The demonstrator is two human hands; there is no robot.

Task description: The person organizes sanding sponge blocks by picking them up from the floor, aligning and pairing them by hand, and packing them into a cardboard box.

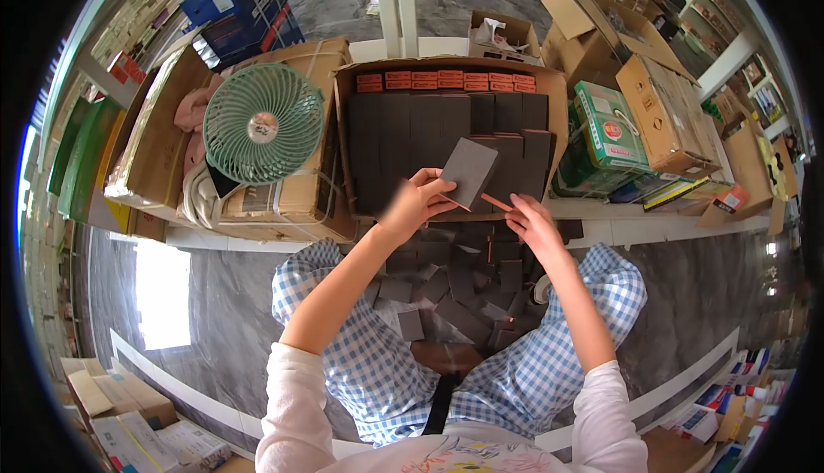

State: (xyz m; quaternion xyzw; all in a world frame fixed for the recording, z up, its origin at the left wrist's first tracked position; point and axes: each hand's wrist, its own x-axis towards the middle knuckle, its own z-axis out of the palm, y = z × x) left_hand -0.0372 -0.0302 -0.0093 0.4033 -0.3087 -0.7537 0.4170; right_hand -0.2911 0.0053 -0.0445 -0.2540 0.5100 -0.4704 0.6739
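Note:
My left hand (419, 201) is closed on a flat dark grey box (472, 169), its fingers and thumb along the near left edge. The box is tilted, with an orange line along its lower side. Just right of it, my right hand (534, 226) pinches a thin orange-red piece (496, 203) by one end; its exact kind is unclear. Both hands are over the near edge of an open cardboard carton (345, 155). Inside stand rows of dark boxes (403, 130), with orange-red boxes (438, 80) along the far side. Many dark boxes (462, 312) lie loose between my legs.
Left of the carton, a green fan (263, 125) stands on a strapped cardboard box (300, 197). Green packages (608, 125) and a brown box (669, 117) sit to the right. A white post (395, 9) rises behind the carton. A tape roll (541, 289) is near my right knee.

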